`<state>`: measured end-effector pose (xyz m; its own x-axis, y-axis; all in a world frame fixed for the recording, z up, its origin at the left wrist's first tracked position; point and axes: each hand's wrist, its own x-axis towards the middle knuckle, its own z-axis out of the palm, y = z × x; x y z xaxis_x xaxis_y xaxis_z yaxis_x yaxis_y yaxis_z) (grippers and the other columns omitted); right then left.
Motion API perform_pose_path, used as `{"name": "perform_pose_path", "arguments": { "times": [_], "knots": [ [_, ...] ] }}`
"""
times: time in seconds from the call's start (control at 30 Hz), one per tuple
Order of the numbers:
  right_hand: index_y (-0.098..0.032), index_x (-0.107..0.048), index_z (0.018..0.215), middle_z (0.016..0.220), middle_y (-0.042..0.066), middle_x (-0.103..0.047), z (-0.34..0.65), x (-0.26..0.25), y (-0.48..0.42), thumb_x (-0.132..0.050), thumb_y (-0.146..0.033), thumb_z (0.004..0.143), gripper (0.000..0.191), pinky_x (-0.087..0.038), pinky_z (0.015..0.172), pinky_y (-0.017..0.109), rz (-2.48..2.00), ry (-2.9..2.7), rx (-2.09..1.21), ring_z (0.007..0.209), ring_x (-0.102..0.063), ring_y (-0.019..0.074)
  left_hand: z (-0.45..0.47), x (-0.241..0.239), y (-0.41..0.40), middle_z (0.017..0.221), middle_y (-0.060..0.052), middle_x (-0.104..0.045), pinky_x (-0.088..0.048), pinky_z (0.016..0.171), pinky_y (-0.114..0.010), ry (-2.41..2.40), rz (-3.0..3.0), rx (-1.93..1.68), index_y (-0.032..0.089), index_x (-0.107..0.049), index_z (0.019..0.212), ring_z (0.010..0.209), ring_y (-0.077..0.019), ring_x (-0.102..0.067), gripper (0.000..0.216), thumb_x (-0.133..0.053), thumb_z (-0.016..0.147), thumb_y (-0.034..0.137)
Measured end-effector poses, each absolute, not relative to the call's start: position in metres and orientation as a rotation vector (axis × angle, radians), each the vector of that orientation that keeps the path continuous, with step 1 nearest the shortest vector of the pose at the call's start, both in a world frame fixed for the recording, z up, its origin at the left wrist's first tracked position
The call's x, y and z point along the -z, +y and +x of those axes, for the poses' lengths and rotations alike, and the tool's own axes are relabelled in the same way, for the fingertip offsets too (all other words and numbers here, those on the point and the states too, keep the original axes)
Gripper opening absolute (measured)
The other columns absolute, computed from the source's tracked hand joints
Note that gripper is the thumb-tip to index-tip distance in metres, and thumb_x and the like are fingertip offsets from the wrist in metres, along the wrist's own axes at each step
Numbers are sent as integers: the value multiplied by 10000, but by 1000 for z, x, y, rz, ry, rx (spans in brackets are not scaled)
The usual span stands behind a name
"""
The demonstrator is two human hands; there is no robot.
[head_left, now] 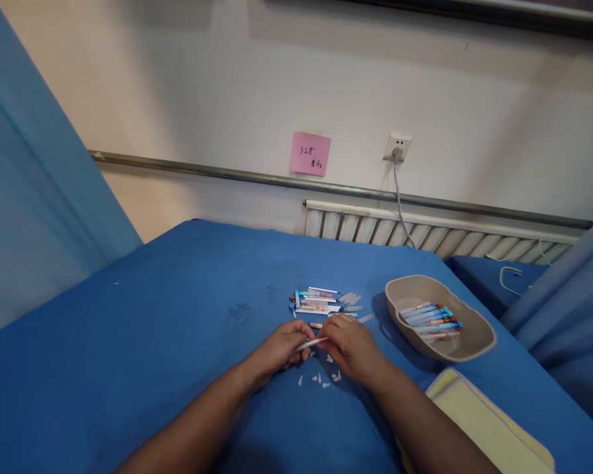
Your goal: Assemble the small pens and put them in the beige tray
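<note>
A slim whitish pen part (310, 343) lies between my hands, just above the blue cloth. My left hand (287, 345) is closed, with its fingers and thumb pinching one end. The fingers of my right hand (350, 343) are closed at the other end, partly hiding it. Just beyond lies a pile of pen parts (319, 303): thin white refills with dark tips, patterned barrels and blue-topped pieces. Pale translucent barrels (350, 299) lie on its right. Several small white cone-shaped tips (319, 378) are scattered on the cloth below my hands.
To the right stands a beige bin (467, 342) holding several pens (431, 319) with blue and brown tops. A folded yellow cloth (484, 421) lies near my right forearm. Behind the blue-covered table (178, 296) are a radiator (366, 227), a metal rail and a wall socket (398, 146) with a cable.
</note>
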<state>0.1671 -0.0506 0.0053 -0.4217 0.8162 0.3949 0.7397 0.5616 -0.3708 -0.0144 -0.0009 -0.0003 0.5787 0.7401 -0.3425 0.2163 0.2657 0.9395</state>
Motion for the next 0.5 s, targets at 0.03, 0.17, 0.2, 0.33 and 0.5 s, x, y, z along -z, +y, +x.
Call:
{"name": "perform_pose_path", "arguments": {
  "times": [0.03, 0.17, 0.2, 0.33, 0.5],
  "knots": [
    [-205, -589, 947, 911, 59, -609, 167, -5, -51, -482, -231, 893, 122, -399, 759, 304, -1245, -2275, -185, 873, -533, 193, -15, 1, -1, 526, 58, -544, -148, 345, -169, 934, 1293, -439, 180, -507, 834, 348, -47, -304, 199, -514, 732, 351],
    [-214, -579, 1000, 919, 56, -607, 162, -1, -53, -455, -207, 899, 160, -414, 712, 272, -1213, -2282, -253, 839, -552, 175, -17, -3, 1, 546, 46, -582, -169, 342, -158, 950, 1324, -434, 178, -491, 862, 351, -47, -342, 263, -571, 707, 376],
    [-216, -580, 993, 906, 52, -604, 161, 0, -54, -453, -209, 899, 158, -414, 696, 266, -1215, -2259, -266, 823, -555, 172, -18, -5, 1, 575, 33, -604, -177, 339, -155, 969, 1335, -432, 178, -489, 857, 356, -49, -365, 290, -585, 703, 404],
    [-217, -574, 976, 867, 44, -594, 157, 7, -53, -458, -230, 899, 140, -420, 680, 264, -1276, -2098, -267, 798, -557, 171, -23, -17, 6, 596, 6, -613, -200, 318, -165, 1145, 1402, -515, 175, -479, 777, 341, -60, -400, 400, -529, 720, 568],
    [-217, -561, 992, 897, 51, -600, 155, 10, -51, -456, -220, 898, 141, -438, 719, 274, -1273, -2006, -273, 836, -564, 175, -23, -25, 4, 413, 100, -362, -128, 323, -179, 1147, 1379, -563, 192, -424, 647, 296, -37, -229, 448, -487, 725, 629]
  ]
}}
